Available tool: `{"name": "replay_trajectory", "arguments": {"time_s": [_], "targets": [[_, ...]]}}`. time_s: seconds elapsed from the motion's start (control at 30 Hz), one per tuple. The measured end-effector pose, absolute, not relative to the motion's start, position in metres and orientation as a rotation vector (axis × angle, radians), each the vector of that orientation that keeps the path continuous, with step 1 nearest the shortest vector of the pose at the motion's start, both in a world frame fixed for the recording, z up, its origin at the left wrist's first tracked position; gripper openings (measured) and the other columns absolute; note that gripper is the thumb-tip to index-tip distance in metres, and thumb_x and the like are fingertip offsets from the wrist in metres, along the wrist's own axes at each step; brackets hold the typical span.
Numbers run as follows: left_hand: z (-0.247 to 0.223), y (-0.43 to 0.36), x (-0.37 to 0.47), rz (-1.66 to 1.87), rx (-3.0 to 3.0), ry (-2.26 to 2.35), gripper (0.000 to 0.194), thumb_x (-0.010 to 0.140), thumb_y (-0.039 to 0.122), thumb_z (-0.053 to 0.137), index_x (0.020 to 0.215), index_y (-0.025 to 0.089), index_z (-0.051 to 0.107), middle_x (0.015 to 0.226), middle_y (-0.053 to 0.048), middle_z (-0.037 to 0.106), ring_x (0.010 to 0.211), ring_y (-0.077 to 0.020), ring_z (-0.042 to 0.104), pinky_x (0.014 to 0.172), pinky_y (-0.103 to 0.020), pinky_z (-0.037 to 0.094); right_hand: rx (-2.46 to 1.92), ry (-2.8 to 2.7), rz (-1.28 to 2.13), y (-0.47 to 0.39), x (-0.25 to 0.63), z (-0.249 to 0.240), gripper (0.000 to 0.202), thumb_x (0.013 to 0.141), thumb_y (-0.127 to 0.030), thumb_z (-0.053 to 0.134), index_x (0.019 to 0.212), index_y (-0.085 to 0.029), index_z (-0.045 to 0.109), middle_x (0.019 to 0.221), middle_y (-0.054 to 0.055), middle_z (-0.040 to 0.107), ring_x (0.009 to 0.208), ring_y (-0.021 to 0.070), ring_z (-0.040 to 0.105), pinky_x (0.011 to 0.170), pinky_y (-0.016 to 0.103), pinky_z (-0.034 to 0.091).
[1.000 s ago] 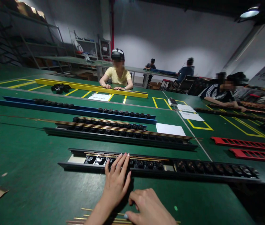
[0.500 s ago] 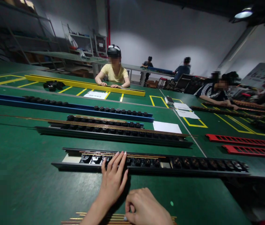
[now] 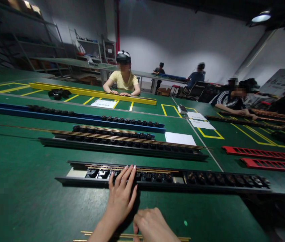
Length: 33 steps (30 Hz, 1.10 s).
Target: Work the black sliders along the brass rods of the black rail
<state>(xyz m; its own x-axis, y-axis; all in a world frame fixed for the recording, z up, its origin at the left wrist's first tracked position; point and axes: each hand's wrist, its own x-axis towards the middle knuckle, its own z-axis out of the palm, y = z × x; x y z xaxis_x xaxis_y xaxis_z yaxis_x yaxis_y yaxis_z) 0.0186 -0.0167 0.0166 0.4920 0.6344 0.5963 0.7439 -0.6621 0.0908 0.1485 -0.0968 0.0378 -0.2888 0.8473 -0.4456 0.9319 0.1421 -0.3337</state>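
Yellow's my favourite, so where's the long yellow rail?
In the head view, the yellow rail lies mostly left of centre on the table, in front of the person in yellow.

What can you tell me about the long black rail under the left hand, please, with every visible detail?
The black rail is a straight, open-topped channel, perhaps metal, with a raised wall along each long side. It lies on the green table, running roughly left to right. Inside sits a row of black parts; pale flat areas show near its left end and in a gap right of the hand. Thin brass-coloured rods lie lengthwise over its left part. The left hand reaches across it, fingers spread.
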Motion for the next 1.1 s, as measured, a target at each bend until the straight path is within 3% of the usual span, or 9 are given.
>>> {"name": "replay_trajectory", "arguments": {"time_s": [0.47,0.63,0.77,0.83,0.9,1.1], "targets": [[0.015,-0.017,0.020,-0.970,-2.582,-1.217,0.067,0.087,0.021,0.048,0.149,0.021,0.021,0.138,-0.009,0.053,0.130,-0.0201,0.042,0.116,-0.044,0.003,1.720,2.454,-0.706,-0.101,0.152,0.042,0.016,0.069,-0.020,0.053,0.082,-0.019,0.061,0.093,0.005,0.069,0.087,0.0214,0.064,0.071,0.028,0.045],[0.024,-0.025,0.020,-1.349,-2.528,-1.125,0.050,0.086,0.023,0.053,0.136,0.023,0.046,0.128,-0.009,0.061,0.125,-0.0228,0.047,0.114,-0.048,0.010,1.894,2.428,-0.763,-0.103,0.159,0.043,0.016,0.072,-0.021,0.050,0.083,-0.021,0.062,0.096,0.004,0.068,0.093,0.0213,0.063,0.078,0.030,0.043],[0.037,-0.036,0.019,-1.615,-2.607,-0.839,0.023,0.087,0.019,0.048,0.103,0.023,0.064,0.091,-0.002,0.071,0.097,-0.0168,0.060,0.100,-0.036,0.031,1.889,2.403,-0.728,-0.100,0.162,0.043,0.019,0.069,-0.026,0.056,0.084,-0.018,0.065,0.095,0.008,0.070,0.086,0.0242,0.065,0.072,0.030,0.041],[0.041,-0.039,0.020,-1.395,-2.822,-0.696,0.020,0.086,0.014,0.044,0.091,0.020,0.063,0.075,-0.001,0.067,0.078,-0.0145,0.059,0.083,-0.032,0.039,1.885,2.404,-0.700,-0.099,0.164,0.045,0.015,0.069,-0.026,0.056,0.079,-0.018,0.064,0.088,0.008,0.071,0.078,0.0229,0.066,0.066,0.028,0.039],[0.040,-0.039,0.021,-1.075,-2.919,-0.783,0.019,0.088,0.016,0.042,0.084,0.020,0.061,0.069,0.000,0.063,0.066,-0.0145,0.056,0.068,-0.029,0.040,1.943,2.403,-0.649,-0.099,0.166,0.046,0.012,0.071,-0.023,0.053,0.077,-0.019,0.063,0.084,0.005,0.071,0.076,0.0209,0.065,0.064,0.028,0.036],[0.022,-0.037,0.020,-0.579,-3.070,-1.072,0.026,0.091,0.017,0.038,0.071,0.022,0.053,0.063,0.002,0.062,0.057,-0.0133,0.058,0.055,-0.025,0.037,2.190,2.434,-0.577,-0.101,0.174,0.047,0.014,0.079,-0.015,0.047,0.084,-0.024,0.057,0.084,-0.002,0.064,0.075,0.0146,0.060,0.065,0.026,0.030]]}}
